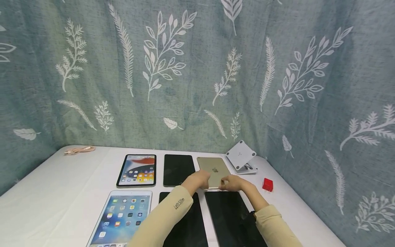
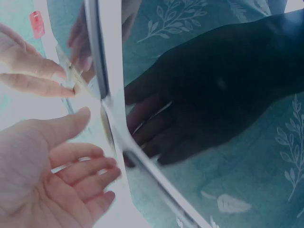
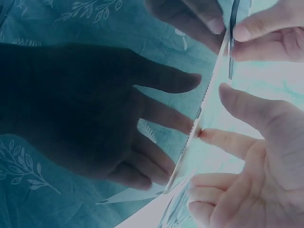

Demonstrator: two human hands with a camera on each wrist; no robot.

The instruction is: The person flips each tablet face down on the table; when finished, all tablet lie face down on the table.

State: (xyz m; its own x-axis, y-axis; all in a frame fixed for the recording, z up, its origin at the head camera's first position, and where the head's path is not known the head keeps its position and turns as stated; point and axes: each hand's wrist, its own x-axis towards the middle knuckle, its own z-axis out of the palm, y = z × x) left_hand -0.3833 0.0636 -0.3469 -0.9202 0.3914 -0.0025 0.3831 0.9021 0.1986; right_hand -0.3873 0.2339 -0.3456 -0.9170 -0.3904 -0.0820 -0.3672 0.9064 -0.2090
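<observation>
In the head view a gold tablet (image 1: 215,164) lies face down in the far row, its logo showing. My left hand (image 1: 200,179) is over its near left corner, with thumb and fingers spread apart in the left wrist view. At the near right corner, my right hand (image 1: 232,183) reaches its edge. The right wrist view shows the right index fingertip against a thin tablet edge, with the thumb off it. Just below both hands lie two black-screened tablets: one (image 1: 192,226) partly under the left sleeve, another (image 1: 226,214) beside the right forearm.
A lit tablet (image 1: 139,169) and a dark one (image 1: 176,167) lie left of the gold tablet. A white lit tablet (image 1: 124,216) is nearer on the left. On the right are a folding metal stand (image 1: 240,155) and a red charger (image 1: 267,184). A coiled cable (image 1: 79,150) lies far left.
</observation>
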